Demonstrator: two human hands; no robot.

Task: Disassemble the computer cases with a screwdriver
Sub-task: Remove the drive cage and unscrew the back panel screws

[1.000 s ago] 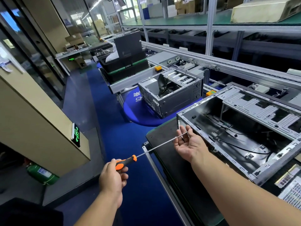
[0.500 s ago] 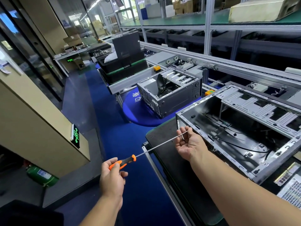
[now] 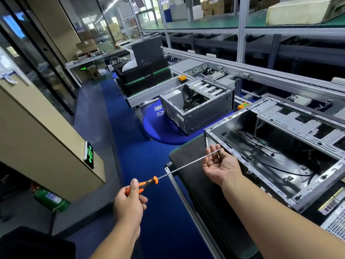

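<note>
Orange-and-black handle of a long-shaft screwdriver sits in the grip of the left hand, fingers curled round it, thumb laid along the top. The steel shaft slants up and right, its tip end pinched between the fingertips of the right hand, palm turned upward. This hand is just beside the near corner of an open computer case lying on the black-matted counter. A second open case rests farther off on a blue round platform, beside a conveyor line.
</note>
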